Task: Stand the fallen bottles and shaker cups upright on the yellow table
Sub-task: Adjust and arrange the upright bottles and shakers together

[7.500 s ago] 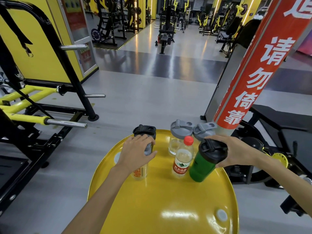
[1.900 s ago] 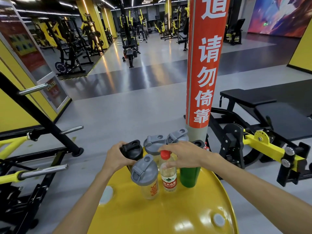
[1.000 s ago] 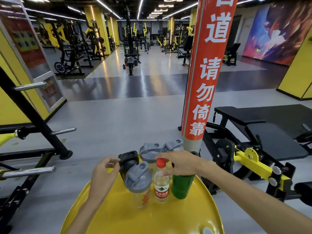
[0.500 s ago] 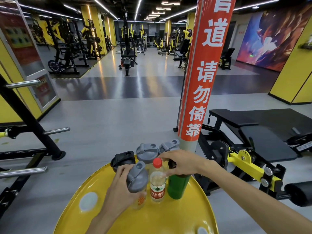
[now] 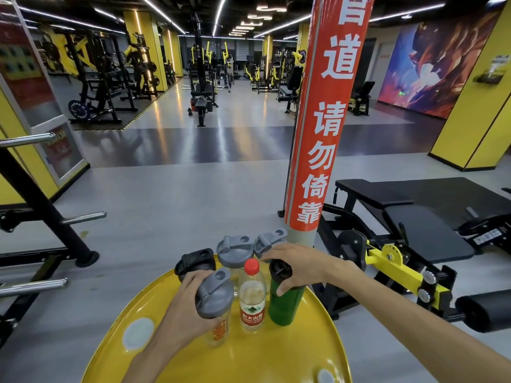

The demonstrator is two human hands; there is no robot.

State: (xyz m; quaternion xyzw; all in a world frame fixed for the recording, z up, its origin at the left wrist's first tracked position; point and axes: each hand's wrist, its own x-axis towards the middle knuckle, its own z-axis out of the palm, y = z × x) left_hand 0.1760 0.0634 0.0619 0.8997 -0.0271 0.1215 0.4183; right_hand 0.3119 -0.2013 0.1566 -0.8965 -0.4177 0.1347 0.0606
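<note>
On the round yellow table (image 5: 290, 352) all the containers stand upright in a tight cluster. My left hand (image 5: 188, 310) wraps the clear shaker cup with a grey lid and orange print (image 5: 215, 297) at the front left. A red-capped water bottle (image 5: 252, 297) stands in the middle. My right hand (image 5: 301, 265) holds the black lid of the green shaker (image 5: 282, 302) at the right. Behind them are a black-lidded shaker (image 5: 195, 262) and two grey-lidded clear cups (image 5: 234, 248) (image 5: 269, 240).
A red and grey pillar (image 5: 320, 134) rises right behind the table's far edge. A black weight bench with yellow parts (image 5: 409, 230) stands at the right. A black rack with steel pegs (image 5: 41, 217) is at the left. Grey floor lies beyond.
My left hand left the black-lidded shaker and closed on the grey-lidded cup at the front. My right hand stayed on the green shaker's lid. The view tilted slightly.
</note>
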